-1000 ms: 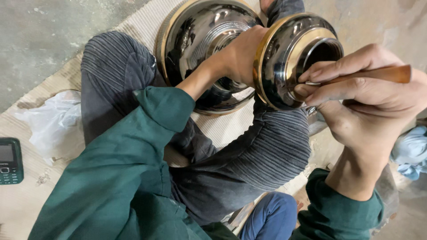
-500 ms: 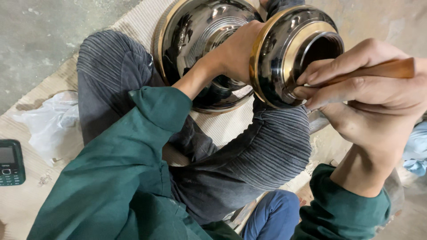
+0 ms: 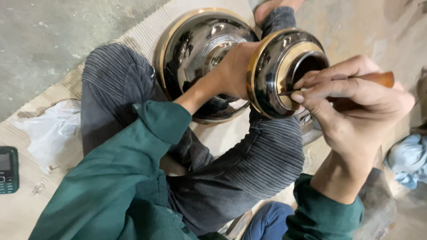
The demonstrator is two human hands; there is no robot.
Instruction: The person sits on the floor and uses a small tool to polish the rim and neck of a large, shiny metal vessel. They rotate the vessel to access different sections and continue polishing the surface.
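Tool tip (image 3: 284, 94) against vessel rim (image 3: 267, 80)

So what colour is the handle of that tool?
The tool handle is orange-brown, like wood; the head view shows it.

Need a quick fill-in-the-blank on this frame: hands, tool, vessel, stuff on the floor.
1. The right hand holds a tool with a ____ handle.
2. The tool's tip touches the vessel's ____-coloured band.
3. The left hand grips the shiny ____ vessel.
4. A mobile phone lies at the ____ edge of the view.

Missing words: wooden; gold; black; left
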